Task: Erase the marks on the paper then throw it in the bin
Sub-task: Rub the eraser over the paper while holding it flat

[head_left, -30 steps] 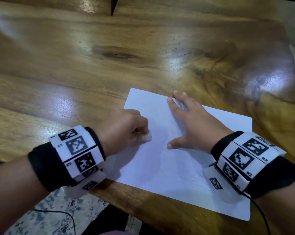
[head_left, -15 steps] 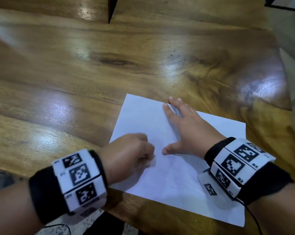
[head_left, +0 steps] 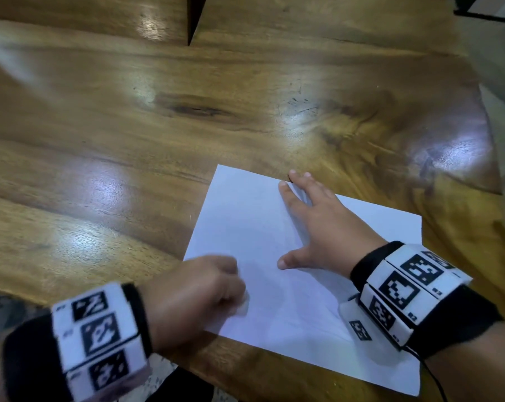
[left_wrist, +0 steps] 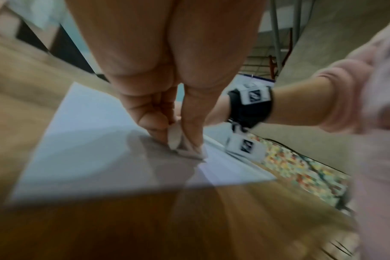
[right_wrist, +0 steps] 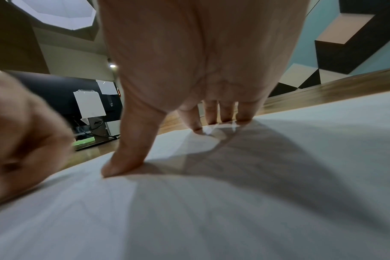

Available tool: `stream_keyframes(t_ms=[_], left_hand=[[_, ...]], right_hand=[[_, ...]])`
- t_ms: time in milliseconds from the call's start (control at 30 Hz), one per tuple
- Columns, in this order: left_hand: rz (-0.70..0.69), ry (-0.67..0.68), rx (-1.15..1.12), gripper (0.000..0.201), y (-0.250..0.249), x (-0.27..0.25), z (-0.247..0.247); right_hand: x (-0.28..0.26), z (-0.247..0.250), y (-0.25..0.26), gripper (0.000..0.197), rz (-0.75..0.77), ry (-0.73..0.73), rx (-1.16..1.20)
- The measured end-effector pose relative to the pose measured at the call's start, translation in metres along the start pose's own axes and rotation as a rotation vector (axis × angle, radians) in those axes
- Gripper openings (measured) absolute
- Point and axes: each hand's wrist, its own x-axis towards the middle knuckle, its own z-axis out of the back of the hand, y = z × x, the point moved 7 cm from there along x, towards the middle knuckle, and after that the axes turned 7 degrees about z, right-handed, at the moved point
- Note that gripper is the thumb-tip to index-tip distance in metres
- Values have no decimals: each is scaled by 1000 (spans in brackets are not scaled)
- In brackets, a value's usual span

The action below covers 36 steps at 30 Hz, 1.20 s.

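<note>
A white sheet of paper [head_left: 274, 285] lies near the front edge of the wooden table [head_left: 129, 140]. My left hand [head_left: 199, 291] pinches a small white eraser [head_left: 243, 304] and presses it on the sheet's near left part; the left wrist view shows the eraser [left_wrist: 178, 140] held between thumb and fingers against the paper [left_wrist: 89, 149]. My right hand [head_left: 318, 227] lies flat with straight, spread fingers on the sheet's far middle, holding it down. In the right wrist view its thumb and fingertips [right_wrist: 198, 126] press on the paper [right_wrist: 234, 202]. Pencil marks are too faint to make out.
The table's rounded right end [head_left: 477, 175] drops off to the floor. A dark wedge-shaped gap [head_left: 194, 18] splits the tabletop at the far edge. A patterned floor [head_left: 2, 311] shows below the near edge. A thin cable [head_left: 437, 381] trails from my right wristband.
My left hand with the eraser has slid toward me and to the left across the paper. The right hand stays flat on the sheet. The head view has tilted slightly.
</note>
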Motion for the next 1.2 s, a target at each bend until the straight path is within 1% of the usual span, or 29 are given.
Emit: stream_keyframes(t_ms=[33, 67, 100, 200, 267, 300, 333, 400, 467, 567, 633, 700, 767, 900, 933, 967, 1033, 1067, 1133, 1200], left_hand=[[12, 50, -2, 17, 0, -7, -8], [20, 67, -16, 21, 0, -8, -11], [29, 63, -33, 20, 1, -4, -8], [25, -53, -1, 5, -2, 30, 18], [49, -153, 13, 12, -3, 47, 32], [65, -180, 20, 14, -2, 50, 34], [67, -179, 34, 14, -3, 47, 32], [53, -110, 54, 12, -5, 31, 19], [55, -53, 88, 15, -7, 12, 5], [121, -45, 174, 20, -5, -2, -2], [150, -62, 186, 29, -5, -2, -2], [158, -63, 176, 33, -4, -1, -3], [194, -32, 155, 30, -2, 2, -2], [288, 72, 59, 13, 3, 28, 14], [299, 46, 22, 12, 2, 40, 26], [316, -15, -8, 13, 2, 53, 41], [340, -170, -42, 8, 3, 80, 67], [347, -221, -59, 10, 2, 93, 76], [350, -263, -61, 13, -1, 113, 83], [338, -286, -36, 10, -4, 121, 80]], right_hand=[[0, 0, 0, 120, 1, -2, 2], [0, 0, 0, 120, 1, -3, 3], [0, 0, 0, 120, 3, -1, 2], [0, 0, 1, 119, 9, -3, -5], [0, 0, 1, 119, 8, -6, 0], [0, 1, 1, 119, 9, -7, 1], [0, 1, 1, 119, 11, -7, 2], [0, 1, 0, 119, 9, -9, 14], [0, 0, 0, 119, 10, -12, 19], [1, -2, -1, 118, 38, 2, 18], [-1, -1, -7, 117, 49, 11, 11], [-7, 4, -20, 113, 28, 0, 7], [-16, 9, -32, 109, -7, -20, 42], [-24, 7, -38, 106, 1, -16, 63], [-23, 6, -38, 107, 5, -14, 51], [-23, 6, -37, 107, 5, -14, 42], [-23, 6, -37, 108, -2, -18, 41], [-23, 6, -37, 108, -5, -20, 45], [-23, 6, -37, 107, -7, -22, 47], [-23, 6, -37, 107, -8, -19, 40]])
